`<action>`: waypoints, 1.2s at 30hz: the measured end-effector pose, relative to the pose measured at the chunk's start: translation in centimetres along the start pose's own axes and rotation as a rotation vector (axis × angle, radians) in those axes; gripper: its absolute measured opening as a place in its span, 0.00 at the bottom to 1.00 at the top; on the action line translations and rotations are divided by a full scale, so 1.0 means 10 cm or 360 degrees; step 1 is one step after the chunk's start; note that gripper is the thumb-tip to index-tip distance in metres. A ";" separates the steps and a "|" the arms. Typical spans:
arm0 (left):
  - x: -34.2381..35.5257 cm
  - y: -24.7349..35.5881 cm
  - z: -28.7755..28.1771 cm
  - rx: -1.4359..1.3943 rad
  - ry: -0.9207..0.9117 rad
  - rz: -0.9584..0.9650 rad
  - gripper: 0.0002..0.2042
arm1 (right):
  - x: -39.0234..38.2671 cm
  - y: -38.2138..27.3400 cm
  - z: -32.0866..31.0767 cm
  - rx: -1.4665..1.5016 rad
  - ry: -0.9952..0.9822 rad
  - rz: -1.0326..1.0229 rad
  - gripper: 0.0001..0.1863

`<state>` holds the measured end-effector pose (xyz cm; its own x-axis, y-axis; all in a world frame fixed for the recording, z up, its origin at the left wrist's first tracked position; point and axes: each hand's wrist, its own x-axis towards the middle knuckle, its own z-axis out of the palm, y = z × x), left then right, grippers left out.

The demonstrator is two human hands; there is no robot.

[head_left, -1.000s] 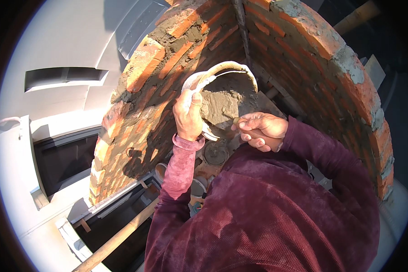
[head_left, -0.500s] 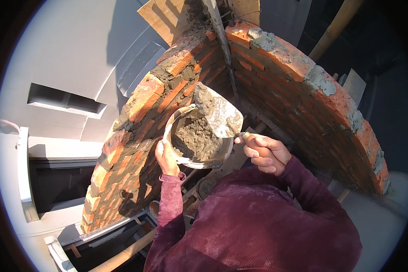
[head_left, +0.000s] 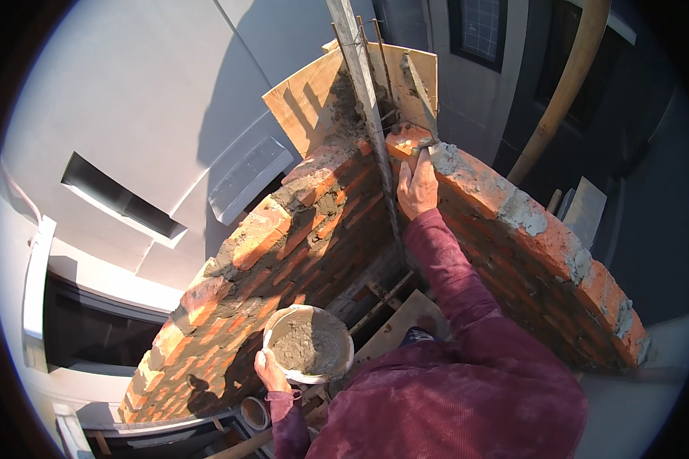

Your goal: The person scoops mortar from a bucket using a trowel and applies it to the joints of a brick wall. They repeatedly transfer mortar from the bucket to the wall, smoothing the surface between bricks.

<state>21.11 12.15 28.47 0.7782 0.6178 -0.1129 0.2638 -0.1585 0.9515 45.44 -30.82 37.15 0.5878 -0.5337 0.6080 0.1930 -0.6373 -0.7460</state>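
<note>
So, the toughest thing to make out is the grey metal trowel (head_left: 422, 98) with a pale handle: the blade is turned nearly edge-on, just a thin strip in front of the tan plywood board (head_left: 428, 70), so I can't tell how much mortar is on its far side or if it's touching the orange brick wall (head_left: 543, 245) on my right. It's up at the corner end of that wall anyway. My maroon top (head_left: 459, 398) covers most of a dark shoe (head_left: 417, 335), and the top edge crops the bamboo pole (head_left: 560, 99).

Hands are well apart. My right hand (head_left: 419, 186) is curled closed round the trowel handle, hiding most of it. My left hand (head_left: 271, 372) is clamped on the near-left rim of a round, off-white bucket (head_left: 350, 353) holding wet grey mortar (head_left: 308, 349), low beside the left brick wall (head_left: 230, 329); some of those fingers are out of sight.
</note>
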 end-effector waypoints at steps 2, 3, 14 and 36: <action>0.01 0.04 -0.07 0.0153 -0.0041 -0.0116 0.25 | 0.00 0.17 0.20 -0.0034 -0.0209 -0.0054 0.24; -0.03 0.02 -0.04 0.0127 0.0121 -0.0062 0.25 | -0.05 0.17 0.23 -0.0033 -0.0218 -0.0057 0.24; 0.09 0.46 0.12 -0.0013 -0.0236 0.0126 0.15 | -0.65 -0.55 -1.49 0.0253 -0.2013 0.0231 0.18; -0.10 1.45 1.44 0.0049 -0.0650 0.0682 0.20 | -1.27 -0.36 -1.19 0.1373 -0.2825 0.2094 0.15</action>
<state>32.41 -1.84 38.26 0.9738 0.1480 0.1728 -0.1109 -0.3543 0.9285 27.88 -28.38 35.33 0.3770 0.7962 -0.4732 -0.8163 0.0442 -0.5759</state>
